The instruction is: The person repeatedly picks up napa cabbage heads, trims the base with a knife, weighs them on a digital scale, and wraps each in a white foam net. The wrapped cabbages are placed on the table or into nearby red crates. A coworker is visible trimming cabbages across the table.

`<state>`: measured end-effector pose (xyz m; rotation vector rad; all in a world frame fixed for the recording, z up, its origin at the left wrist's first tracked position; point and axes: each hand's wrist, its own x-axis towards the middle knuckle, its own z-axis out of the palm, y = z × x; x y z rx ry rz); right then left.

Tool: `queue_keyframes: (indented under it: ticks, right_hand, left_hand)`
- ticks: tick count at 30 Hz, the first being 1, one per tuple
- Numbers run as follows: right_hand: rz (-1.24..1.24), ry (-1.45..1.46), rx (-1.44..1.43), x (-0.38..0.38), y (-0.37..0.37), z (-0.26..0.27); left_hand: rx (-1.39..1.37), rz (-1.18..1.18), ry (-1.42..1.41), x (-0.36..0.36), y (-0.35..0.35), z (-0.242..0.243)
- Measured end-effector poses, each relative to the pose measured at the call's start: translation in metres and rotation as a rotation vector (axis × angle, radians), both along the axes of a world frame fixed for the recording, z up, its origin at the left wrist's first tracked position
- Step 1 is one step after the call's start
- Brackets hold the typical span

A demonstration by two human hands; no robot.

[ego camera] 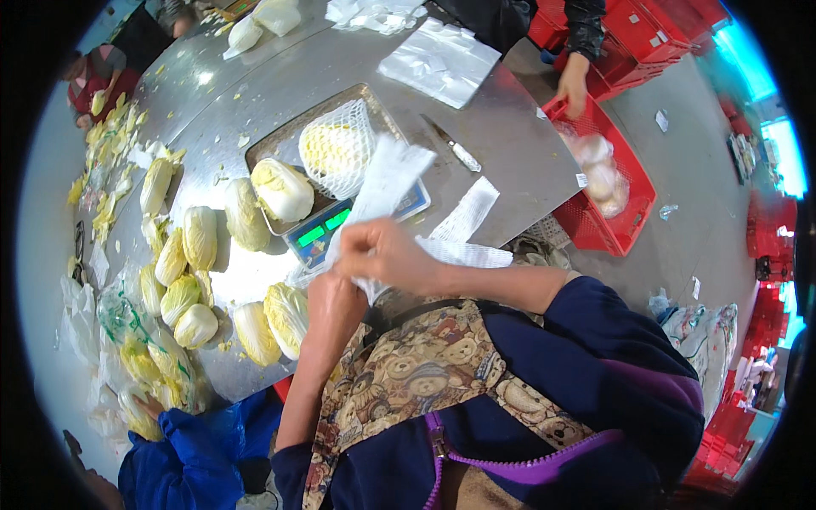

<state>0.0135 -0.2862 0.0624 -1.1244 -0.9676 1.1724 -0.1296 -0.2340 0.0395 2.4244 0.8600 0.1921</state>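
Close in front of my body, my left hand (336, 298) and my right hand (389, 255) meet on a white foam net sleeve (389, 175). Its flat upper end stands out over the scale's display panel (325, 228). On the scale's metal tray (268, 143) lie a napa cabbage (282, 190) with no net and another cabbage inside a stretched foam net (338, 148). More flat foam net sleeves (468, 207) rest at the table edge to the right of my hands. My fingers partly hide the sleeve's lower end.
Bare napa cabbages (201, 239) stand left of the scale. A knife (452, 143) and a stack of clear plastic bags (440, 60) lie beyond it. At right, a co-worker's hand (574, 83) grips a red crate (628, 217) holding bagged produce. A blue-sleeved co-worker (191, 446) is at lower left.
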Motion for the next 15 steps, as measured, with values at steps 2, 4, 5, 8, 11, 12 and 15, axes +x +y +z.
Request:
queue_keyframes:
  ticks: [2, 4, 5, 8, 11, 12, 15]
  right_hand:
    - [0.113, -0.236, 0.146, -0.018, -0.005, -0.003]
    - [0.096, -0.319, 0.106, -0.026, -0.010, -0.019]
    - [0.067, -0.297, 0.064, -0.022, -0.008, -0.039]
    - [-0.174, -0.775, 0.065, -0.004, 0.012, -0.074]
    - [-0.224, -0.705, 0.088, 0.012, 0.053, -0.092]
    - [-0.052, -0.452, -0.180, 0.021, 0.076, -0.089]
    - [0.102, 0.877, -0.313, 0.015, 0.093, -0.015]
  left_hand:
    - [-0.213, 0.129, -0.355, -0.022, 0.012, -0.038]
    - [-0.612, 0.405, -0.563, -0.025, 0.039, -0.033]
    - [-0.762, 0.528, -0.548, -0.025, 0.054, -0.015]
    - [-0.750, 0.501, -1.120, -0.016, 0.061, 0.006]
    - [-0.233, 0.498, -0.932, 0.007, 0.041, 0.019]
    - [-0.130, 0.570, -0.887, 0.008, 0.041, 0.014]
    - [-0.356, 0.799, -1.102, 0.012, 0.053, -0.002]
